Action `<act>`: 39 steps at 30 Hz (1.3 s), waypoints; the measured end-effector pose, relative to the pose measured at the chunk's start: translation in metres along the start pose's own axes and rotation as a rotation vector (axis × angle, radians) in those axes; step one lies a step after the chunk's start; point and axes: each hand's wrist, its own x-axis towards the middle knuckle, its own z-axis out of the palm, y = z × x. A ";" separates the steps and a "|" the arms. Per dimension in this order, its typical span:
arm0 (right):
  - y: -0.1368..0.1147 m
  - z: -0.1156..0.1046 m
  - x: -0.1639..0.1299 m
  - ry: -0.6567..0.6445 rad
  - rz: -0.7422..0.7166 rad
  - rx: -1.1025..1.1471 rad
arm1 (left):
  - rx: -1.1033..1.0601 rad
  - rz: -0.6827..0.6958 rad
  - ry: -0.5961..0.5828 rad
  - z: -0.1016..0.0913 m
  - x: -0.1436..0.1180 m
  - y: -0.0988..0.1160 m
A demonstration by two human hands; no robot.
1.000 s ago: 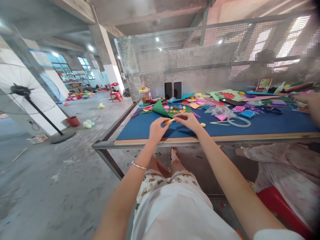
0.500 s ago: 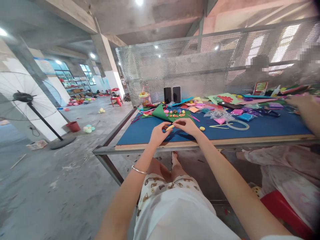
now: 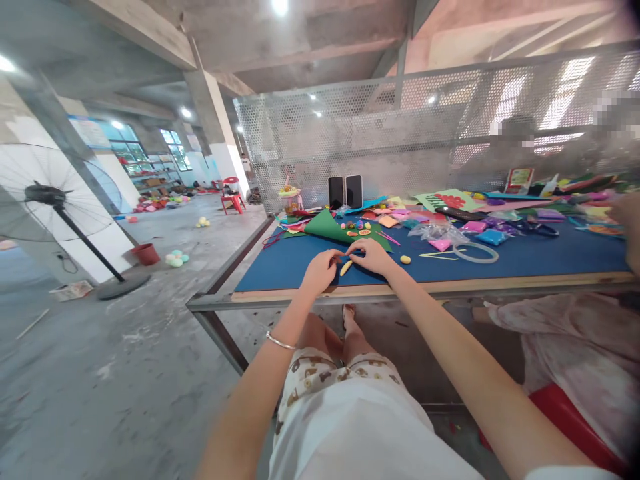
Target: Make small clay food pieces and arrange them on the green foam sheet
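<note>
My left hand (image 3: pixel 321 272) and my right hand (image 3: pixel 369 257) are close together over the blue mat (image 3: pixel 280 265), their fingertips nearly meeting. A small elongated yellow clay piece (image 3: pixel 346 268) slants between them, its upper end at the right thumb and fingers, which are closed in a pinch. The left fingers are curled, and their inner side is hidden. A rounded yellow lump (image 3: pixel 405 259) lies to the right of my hands. Just beyond, a green paper sheet (image 3: pixel 325 227) with a curled edge bears several small colourful clay shapes (image 3: pixel 365 232).
Clear plastic bags (image 3: pixel 440 230), a translucent ring (image 3: pixel 475 251) and thin yellow strips (image 3: pixel 439 255) lie on the right. Two phones (image 3: pixel 354 191) stand at the back before a perforated metal screen (image 3: pixel 350 127). Another person's hand (image 3: pixel 627 217) is at the far right.
The yellow clay piece has tilted more steeply and dropped nearer to me, away from the left fingertips. My fingertips have drawn together above it. The other person's arm has moved right.
</note>
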 end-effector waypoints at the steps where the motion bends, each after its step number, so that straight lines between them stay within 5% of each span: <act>1: -0.001 0.001 -0.001 0.024 0.022 -0.045 | 0.020 0.010 -0.009 0.000 0.000 0.001; 8: -0.003 0.004 -0.008 0.130 0.221 -0.287 | 0.149 0.093 -0.087 -0.002 -0.003 0.007; 18: -0.001 0.005 0.002 0.075 0.185 -0.339 | 0.188 0.114 -0.133 0.000 -0.003 0.004; 26: 0.026 -0.049 -0.003 0.159 0.264 -0.366 | 0.142 0.141 -0.131 -0.002 -0.005 0.008; 31: 0.055 -0.062 -0.001 0.109 0.309 -0.429 | 0.084 0.109 -0.064 -0.002 -0.004 0.008; 39: 0.071 -0.034 0.020 0.255 0.201 -0.365 | 0.007 -0.047 0.158 -0.003 -0.003 0.001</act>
